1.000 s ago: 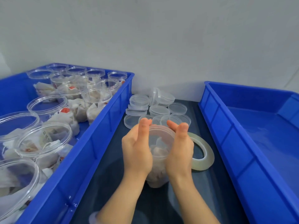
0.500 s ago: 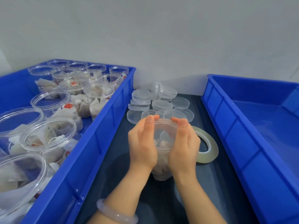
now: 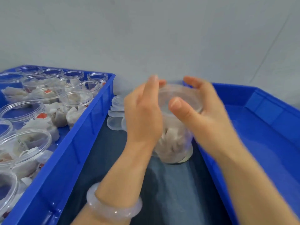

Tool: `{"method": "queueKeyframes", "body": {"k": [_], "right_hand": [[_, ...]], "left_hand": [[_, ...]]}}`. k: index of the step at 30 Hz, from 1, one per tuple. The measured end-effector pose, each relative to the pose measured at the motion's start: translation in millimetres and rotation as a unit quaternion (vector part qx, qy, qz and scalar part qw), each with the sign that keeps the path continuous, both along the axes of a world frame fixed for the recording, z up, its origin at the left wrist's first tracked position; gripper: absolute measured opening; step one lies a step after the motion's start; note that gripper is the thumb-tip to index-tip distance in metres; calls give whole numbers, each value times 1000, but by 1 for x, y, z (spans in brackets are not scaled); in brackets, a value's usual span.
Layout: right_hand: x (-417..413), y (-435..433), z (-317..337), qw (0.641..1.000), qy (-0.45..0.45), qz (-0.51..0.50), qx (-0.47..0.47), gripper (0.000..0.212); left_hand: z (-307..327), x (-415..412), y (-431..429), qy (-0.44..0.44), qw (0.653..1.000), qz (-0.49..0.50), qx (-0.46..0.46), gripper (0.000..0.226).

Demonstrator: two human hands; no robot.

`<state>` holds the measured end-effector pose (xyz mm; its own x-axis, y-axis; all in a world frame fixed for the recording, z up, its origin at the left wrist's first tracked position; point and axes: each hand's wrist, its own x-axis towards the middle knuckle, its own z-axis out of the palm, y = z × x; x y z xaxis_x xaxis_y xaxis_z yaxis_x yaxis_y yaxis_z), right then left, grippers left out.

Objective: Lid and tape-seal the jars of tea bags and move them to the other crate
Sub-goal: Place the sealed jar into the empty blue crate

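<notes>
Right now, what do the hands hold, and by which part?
A jar of tea bags: the left hand lies against its left side, the right hand grips the lid at the rim, thumb on top.

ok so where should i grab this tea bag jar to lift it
Probably the jar by its clear side wall below the lid, from the right side with the right hand: it stands roughly upright, and the lid alone might pull off.

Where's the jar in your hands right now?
Head view, centre: the jar sits between the left hand and right hand, over the dark surface, between the left crate and the right crate, closer to the right one.
</notes>
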<state>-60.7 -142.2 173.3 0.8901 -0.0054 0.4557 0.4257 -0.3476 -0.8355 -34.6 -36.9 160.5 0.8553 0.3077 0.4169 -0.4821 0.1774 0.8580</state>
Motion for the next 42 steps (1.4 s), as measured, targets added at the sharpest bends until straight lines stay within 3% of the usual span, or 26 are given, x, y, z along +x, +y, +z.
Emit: {"method": "queueKeyframes", "body": {"k": [5,8,11,15,18,21,23,26,29,36,42], "right_hand": [[5,-58,66,980,3,-48,-195,136],[12,-89,87,971,36,-80,-221,133],[15,-123,96,962,40,-111,-248,123],[28,-160,86,961,61,-158,-220,107],[54,-177,53,940,86,-232,-235,118],[80,-183,16,933,116,-265,-215,95],[95,-188,-3,937,173,-257,-163,79],[110,-191,-21,938,229,-228,-125,82],[121,-183,-31,936,244,-210,-141,79],[145,-165,-57,953,250,-128,-115,102],[152,-167,-59,947,292,-98,-89,103]], "left_hand": [[52,15,-48,-32,998,-57,-2,45],[68,33,-81,-22,993,-113,11,26],[72,45,-116,-35,987,-154,29,25],[63,65,-158,0,970,-238,44,27],[39,78,-174,141,946,-262,131,59],[-3,69,-176,278,911,-219,210,85],[-34,59,-171,269,909,-249,200,87],[-70,50,-162,236,896,-324,193,94],[-81,58,-154,220,899,-299,233,103],[-77,81,-114,204,912,-285,213,105],[-80,81,-112,207,913,-291,196,99]]}}
